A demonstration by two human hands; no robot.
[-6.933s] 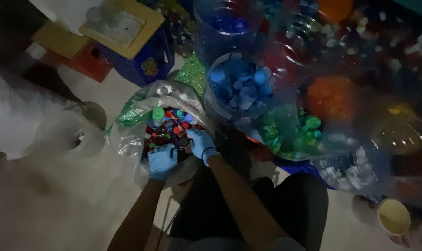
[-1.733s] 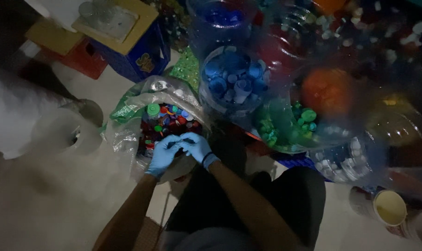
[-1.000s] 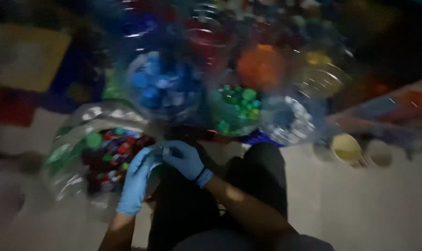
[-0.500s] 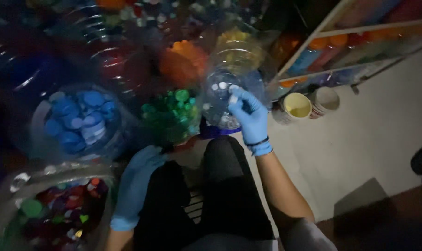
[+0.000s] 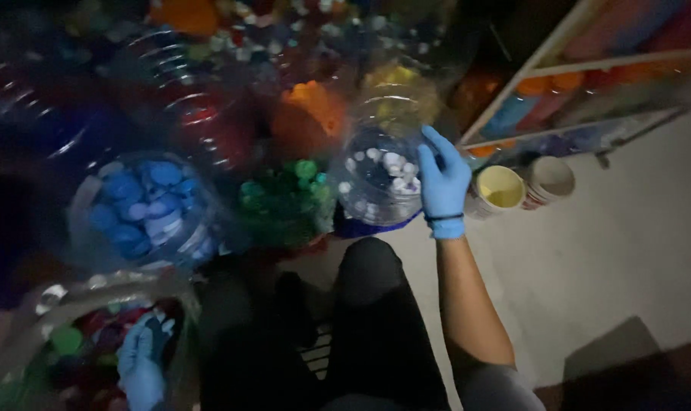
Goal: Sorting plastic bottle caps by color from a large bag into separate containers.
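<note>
While caps sit sorted by colour | right hand (image 5: 443,176) spread flat on white-cap jar (image 5: 379,186) rim, probably steadying it, nothing gripped | left hand (image 5: 141,367) loosely curled in mixed-cap bag (image 5: 71,342), grasp unclear in dim light

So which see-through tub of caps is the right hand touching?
The tub of white caps. The right hand rests at its rim; the tubs of green caps and blue caps sit further left, untouched.
</note>
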